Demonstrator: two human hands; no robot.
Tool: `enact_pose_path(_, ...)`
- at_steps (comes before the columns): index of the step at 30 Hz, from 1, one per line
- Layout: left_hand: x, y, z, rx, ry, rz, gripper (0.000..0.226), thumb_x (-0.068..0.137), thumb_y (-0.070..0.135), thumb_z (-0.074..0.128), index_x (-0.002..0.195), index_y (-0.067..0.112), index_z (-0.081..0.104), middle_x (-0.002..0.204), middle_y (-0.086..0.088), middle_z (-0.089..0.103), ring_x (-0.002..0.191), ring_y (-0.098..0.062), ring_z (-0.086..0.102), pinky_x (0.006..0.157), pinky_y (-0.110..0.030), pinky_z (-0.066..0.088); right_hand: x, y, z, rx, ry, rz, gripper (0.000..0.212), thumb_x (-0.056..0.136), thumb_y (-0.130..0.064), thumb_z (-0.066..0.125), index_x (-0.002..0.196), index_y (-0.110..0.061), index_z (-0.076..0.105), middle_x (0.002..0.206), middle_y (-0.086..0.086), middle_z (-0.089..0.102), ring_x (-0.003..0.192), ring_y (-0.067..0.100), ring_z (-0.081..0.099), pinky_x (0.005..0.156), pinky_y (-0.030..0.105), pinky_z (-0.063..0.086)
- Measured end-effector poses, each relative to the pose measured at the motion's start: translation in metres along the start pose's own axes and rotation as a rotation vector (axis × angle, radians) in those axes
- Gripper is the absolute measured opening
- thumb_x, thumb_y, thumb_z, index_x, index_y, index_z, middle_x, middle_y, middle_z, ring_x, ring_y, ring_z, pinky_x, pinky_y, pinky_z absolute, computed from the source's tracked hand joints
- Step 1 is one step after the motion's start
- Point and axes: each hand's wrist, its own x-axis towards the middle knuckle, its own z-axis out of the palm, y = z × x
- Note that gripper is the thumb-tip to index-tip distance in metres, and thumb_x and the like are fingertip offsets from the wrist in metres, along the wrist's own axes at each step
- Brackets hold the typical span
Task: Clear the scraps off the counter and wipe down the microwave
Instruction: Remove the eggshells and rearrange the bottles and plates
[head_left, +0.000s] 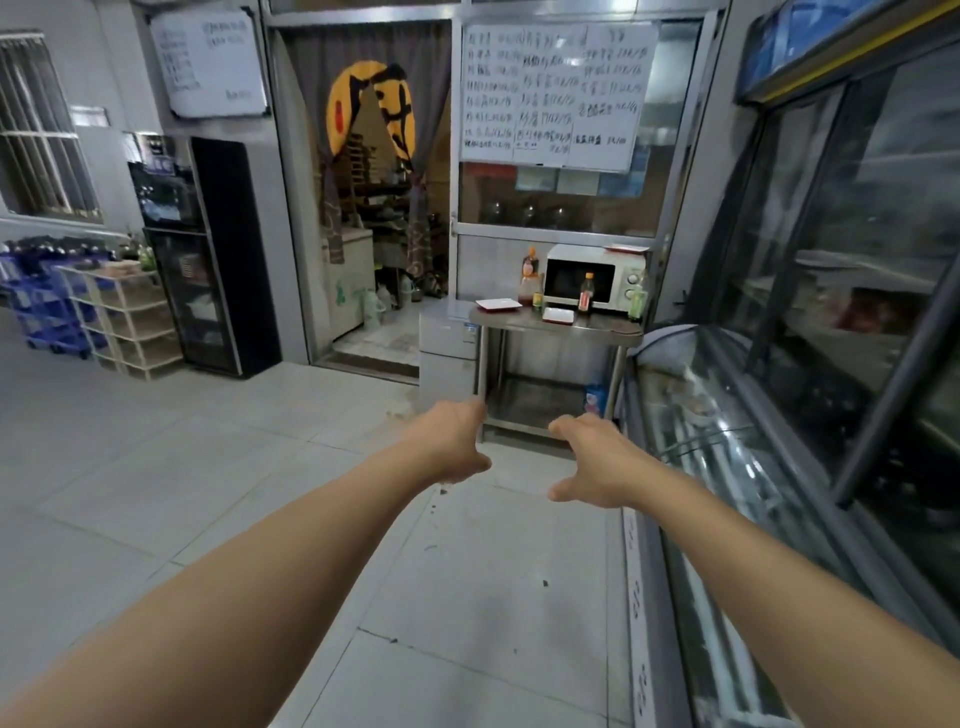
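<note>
Now | L hand (451, 441) + R hand (592, 462) empty, outstretched | microwave (595, 278) well ahead

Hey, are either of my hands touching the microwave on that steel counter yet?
Apart. The head view shows the left hand and right hand held out empty over the floor, with bare tiles between them and the counter where the microwave stands.
</note>
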Motion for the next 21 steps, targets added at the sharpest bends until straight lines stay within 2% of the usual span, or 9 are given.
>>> enact_pose_path(6, 0.121, -0.038, -0.015, -0.007, -0.027, 0.065, 0.054, 0.081, 0.03, 0.07, 0.127, 0.019, 0.044, 0.124, -0.007, 0.057, 0.11, -0.026, 0.056, 0.092, -0.04, 0.049, 0.109, 0.003, -0.015, 0.033, 0.066, 0.06, 0.08, 0.078, -0.037, 0.073, 0.143, -0.02, 0.03, 0.147, 0.005, 0.031, 0.136, 0.026, 0.028, 0.108, 0.043, 0.034)
enact_pose_path(10, 0.192, -0.055, -0.011, -0.024, -0.042, 0.086, 0.054, 0.081, 0.03, 0.07, 0.127, 0.021, 0.044, 0.124, -0.006, 0.057, 0.109, -0.024, 0.056, 0.089, -0.037, 0.049, 0.176, 0.015, -0.018, 0.024, 0.078, 0.096, 0.08, 0.078, -0.037, 0.072, 0.144, -0.02, 0.029, 0.148, 0.006, 0.029, 0.137, 0.026, 0.027, 0.109, 0.042, 0.034)
enact_pose_path(21, 0.41, -0.071, 0.009, -0.055, -0.067, 0.078, 0.054, 0.08, 0.029, 0.071, 0.127, 0.021, 0.044, 0.123, -0.007, 0.056, 0.107, -0.024, 0.056, 0.091, -0.039, 0.05, 0.395, 0.096, -0.029, 0.043, 0.078, 0.086, 0.079, 0.077, -0.036, 0.073, 0.142, -0.023, 0.03, 0.141, 0.006, 0.034, 0.129, 0.028, 0.037, 0.103, 0.045, 0.041)
